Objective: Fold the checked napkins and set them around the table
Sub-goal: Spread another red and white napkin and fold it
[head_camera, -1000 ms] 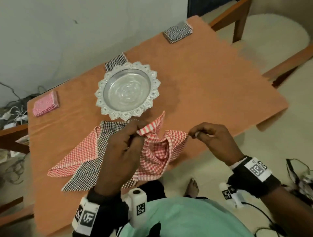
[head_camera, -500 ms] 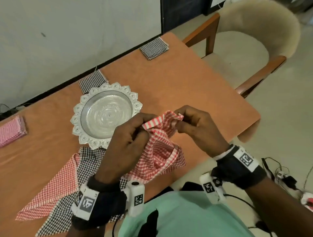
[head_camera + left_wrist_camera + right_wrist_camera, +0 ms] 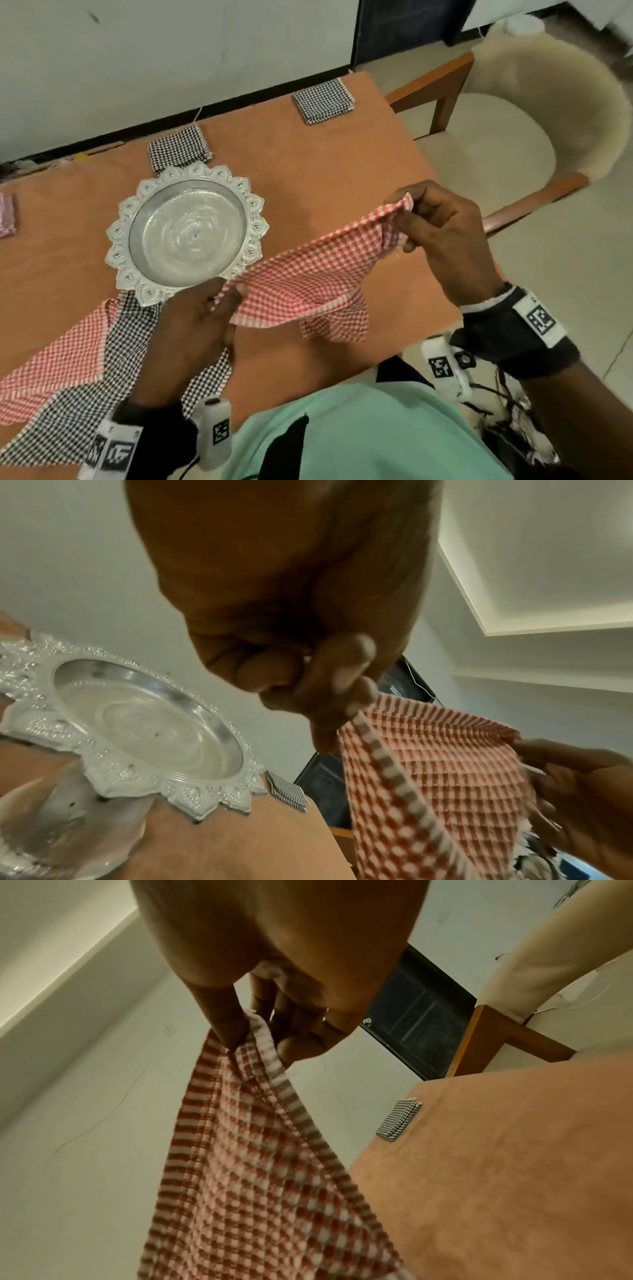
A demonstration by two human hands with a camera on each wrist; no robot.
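A red checked napkin [image 3: 315, 270] hangs stretched above the orange table [image 3: 325, 164]. My left hand [image 3: 219, 301] pinches its near-left corner by the silver plate; my right hand [image 3: 407, 212] pinches the far-right corner, raised higher. The left wrist view shows the left hand [image 3: 346, 699] pinching the napkin [image 3: 438, 772]. In the right wrist view the right hand [image 3: 253, 1034] nips the cloth [image 3: 253, 1177]. Unfolded red [image 3: 58, 359] and black checked napkins [image 3: 85, 404] lie at the near left. Folded black ones sit behind the plate [image 3: 178, 147] and at the far corner [image 3: 323, 104].
An ornate silver plate [image 3: 186, 233] stands left of centre. A folded red napkin [image 3: 7, 216] lies at the table's left edge. A cream cushioned wooden chair [image 3: 507, 137] stands at the right end. A wall runs along the far side.
My hands moved apart: the right hand carried its corner right and up, the left drew its corner down toward me. The bunched red napkin is now spread taut between them.
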